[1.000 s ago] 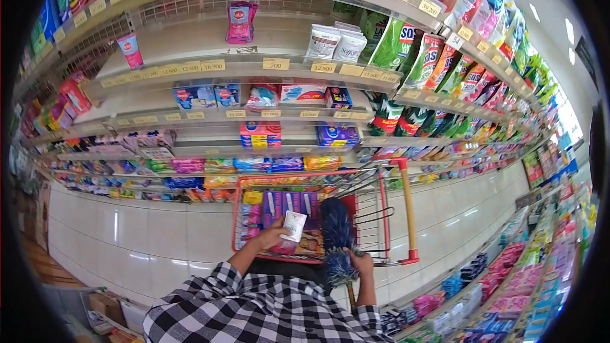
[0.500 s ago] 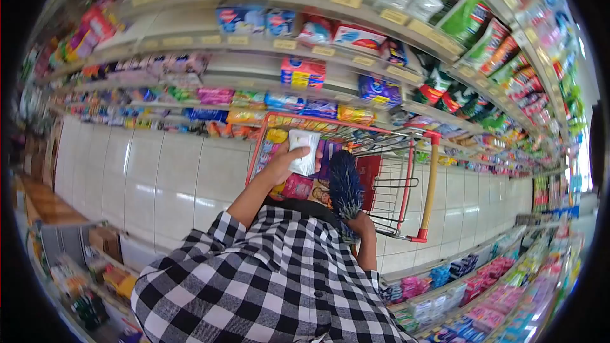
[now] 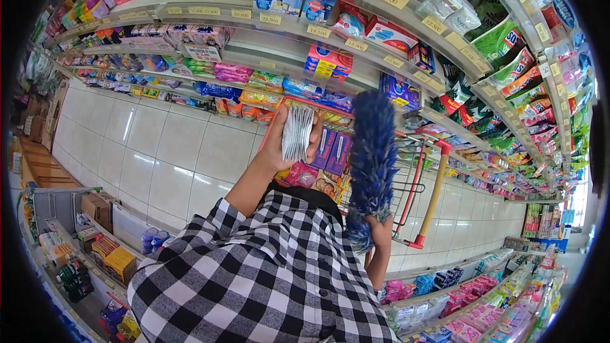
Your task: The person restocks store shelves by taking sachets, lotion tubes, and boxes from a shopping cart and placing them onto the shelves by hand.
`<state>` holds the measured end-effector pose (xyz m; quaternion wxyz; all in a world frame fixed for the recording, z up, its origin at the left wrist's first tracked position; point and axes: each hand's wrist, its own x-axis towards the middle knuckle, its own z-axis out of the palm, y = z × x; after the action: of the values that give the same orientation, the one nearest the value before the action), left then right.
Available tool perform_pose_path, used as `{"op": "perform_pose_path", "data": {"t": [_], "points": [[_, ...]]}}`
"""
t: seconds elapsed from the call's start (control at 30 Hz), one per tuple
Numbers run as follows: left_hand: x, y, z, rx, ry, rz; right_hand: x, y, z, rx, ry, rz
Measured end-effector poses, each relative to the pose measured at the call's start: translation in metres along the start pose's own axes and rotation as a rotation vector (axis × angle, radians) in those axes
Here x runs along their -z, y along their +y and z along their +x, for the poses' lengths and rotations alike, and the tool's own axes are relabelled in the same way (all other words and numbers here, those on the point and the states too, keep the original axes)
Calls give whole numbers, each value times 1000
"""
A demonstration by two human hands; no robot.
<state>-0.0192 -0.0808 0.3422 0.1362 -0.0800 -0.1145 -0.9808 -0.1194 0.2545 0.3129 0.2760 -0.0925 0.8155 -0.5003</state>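
Observation:
My left hand (image 3: 277, 142) is wrapped round a stack of thin white sachets (image 3: 297, 133), seen edge-on above the cart's left end. In my right hand (image 3: 379, 230) is the lower part of a fluffy blue duster (image 3: 373, 152), held upright, its bushy head in front of the shopping cart. Purple boxes (image 3: 332, 151) and a pink pack (image 3: 302, 175) lie in the red-rimmed cart (image 3: 424, 184), partly hidden by my left hand and the duster. The duster's handle is mostly hidden by my right hand.
Long shelves (image 3: 254, 25) of packaged goods run across the front, with similar white sachet packs (image 3: 445, 1) at upper right. Behind me stand more shelves (image 3: 445, 317) at lower right. A brown carton (image 3: 96, 210) and yellow boxes (image 3: 117, 259) are at lower left. White tiles (image 3: 162, 159) cover the floor.
The view has tilted and turned. My left hand has turned the white sachets so their edges show and raised them. My right hand has lifted the duster higher, away from the cart.

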Motion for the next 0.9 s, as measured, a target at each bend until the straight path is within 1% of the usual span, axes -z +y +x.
{"op": "perform_pose_path", "data": {"t": [0.07,0.1,0.17,0.27,0.3,0.33,0.4,0.43,0.47,0.53,0.6,0.67,0.73,0.8,0.83,0.87,0.9], "points": [[2,-1,-4,-18,-21,3,2,-9,-5,-5,42,92],[1,-2,-6,-27,-26,2,2,-10,-5,-10,43,90],[-2,-2,-10,-28,-40,-8,3,-12,-6,70,87,210],[-10,-2,-21,-35,-38,3,3,-37,-12,81,54,133],[-13,-2,-25,-34,-24,21,4,-37,-10,126,97,58],[-14,-3,-27,-47,-18,17,7,-40,-10,126,86,49],[-15,-5,-28,-90,8,16,13,-49,-10,144,147,11],[-19,-4,-29,-114,30,53,16,-47,-7,192,174,-6],[-21,-6,-30,-118,47,44,20,-46,-7,177,164,-14],[-22,-10,-26,-188,128,-32,27,-50,-3,201,203,-33],[-22,-13,-25,-200,127,-22,25,-60,-5,200,186,-34],[-22,-15,-25,-197,84,-38,21,-67,-7,193,127,-18],[-28,-18,-26,-187,85,-57,18,-58,-3,171,84,-10],[-30,-19,-23,-163,78,-67,8,-52,1,40,-20,-28],[-31,-19,-22,-155,82,-60,4,-38,7,-27,-7,-112],[-32,-22,-22,-141,90,-58,1,-18,12,-32,-1,-107],[-34,-25,-22,-131,91,-62,-2,4,16,-37,-36,-195]]}}
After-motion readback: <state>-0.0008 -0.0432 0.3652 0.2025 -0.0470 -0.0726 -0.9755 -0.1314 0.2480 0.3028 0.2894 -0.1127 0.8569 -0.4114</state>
